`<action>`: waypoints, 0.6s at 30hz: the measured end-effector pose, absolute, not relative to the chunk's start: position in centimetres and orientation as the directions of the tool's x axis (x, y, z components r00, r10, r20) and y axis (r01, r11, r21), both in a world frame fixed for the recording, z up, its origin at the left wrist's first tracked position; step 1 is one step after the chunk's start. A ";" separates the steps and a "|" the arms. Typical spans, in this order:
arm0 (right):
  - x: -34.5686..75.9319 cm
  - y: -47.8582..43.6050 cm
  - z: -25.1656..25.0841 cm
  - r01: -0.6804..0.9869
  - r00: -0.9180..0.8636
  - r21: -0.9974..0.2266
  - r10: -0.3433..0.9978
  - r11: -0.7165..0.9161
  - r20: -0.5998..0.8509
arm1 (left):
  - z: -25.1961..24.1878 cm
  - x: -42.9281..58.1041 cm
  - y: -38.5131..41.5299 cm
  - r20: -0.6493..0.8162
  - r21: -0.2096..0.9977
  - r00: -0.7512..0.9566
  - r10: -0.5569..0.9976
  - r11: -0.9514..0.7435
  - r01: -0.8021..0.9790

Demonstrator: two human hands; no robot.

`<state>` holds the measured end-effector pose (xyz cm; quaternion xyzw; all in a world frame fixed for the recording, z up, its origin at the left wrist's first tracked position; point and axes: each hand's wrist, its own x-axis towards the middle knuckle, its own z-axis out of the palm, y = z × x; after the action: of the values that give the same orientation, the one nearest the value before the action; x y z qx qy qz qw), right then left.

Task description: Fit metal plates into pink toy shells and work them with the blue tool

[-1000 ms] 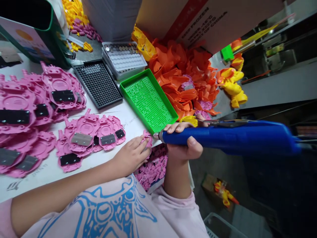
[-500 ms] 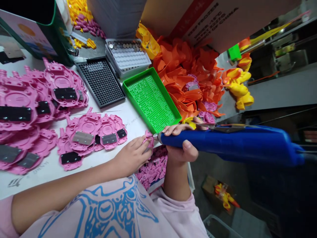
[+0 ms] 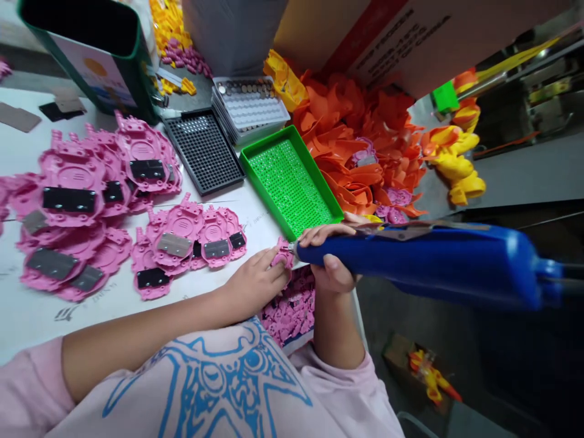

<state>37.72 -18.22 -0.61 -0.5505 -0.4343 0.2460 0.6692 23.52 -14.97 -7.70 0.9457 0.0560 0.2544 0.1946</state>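
Observation:
My right hand [image 3: 331, 258] is wrapped round a blue electric screwdriver [image 3: 424, 258], which lies almost level with its tip pointing left. That tip meets a small pink plastic part [image 3: 283, 252] at the table's edge. My left hand [image 3: 258, 277] presses its fingers on this part, covering much of it. Just beyond stands a green tray [image 3: 335, 214] with a perforated grid and many small shiny pieces. Left of my hand lie several pink plastic housings [image 3: 177, 219] with black or grey plates screwed on.
More pink housings [image 3: 73, 170] are piled at the left. A black grid tray [image 3: 205, 152], stacked white trays [image 3: 250, 106] and a green bin [image 3: 86, 55] stand behind. Orange plastic parts [image 3: 360, 128] are heaped at the back right. Below my hands, a container holds pink pieces [image 3: 292, 310].
The whole view has shifted, so the table and things appear further right. My hands stay at the pink part, with the screwdriver tip still against it.

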 end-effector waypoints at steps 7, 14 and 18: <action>37.0 -18.6 0.1 0.047 0.695 -0.951 0.674 0.305 0.250 | -7.9 22.9 -15.2 0.467 0.311 0.873 0.143 -0.951 -0.010; 37.9 -20.1 3.4 0.196 0.750 -0.888 0.519 0.416 0.409 | -6.8 21.6 -15.9 0.437 0.293 0.896 -0.080 -0.929 -0.226; 39.2 -19.6 4.0 0.298 0.781 -0.862 0.414 0.411 0.468 | -4.5 20.0 -14.3 0.428 0.240 0.891 0.152 -0.969 0.050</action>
<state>39.24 -19.65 4.05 -0.5416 -0.3288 0.0375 0.7727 20.00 -14.31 -4.54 0.9658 0.0525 0.2277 0.1119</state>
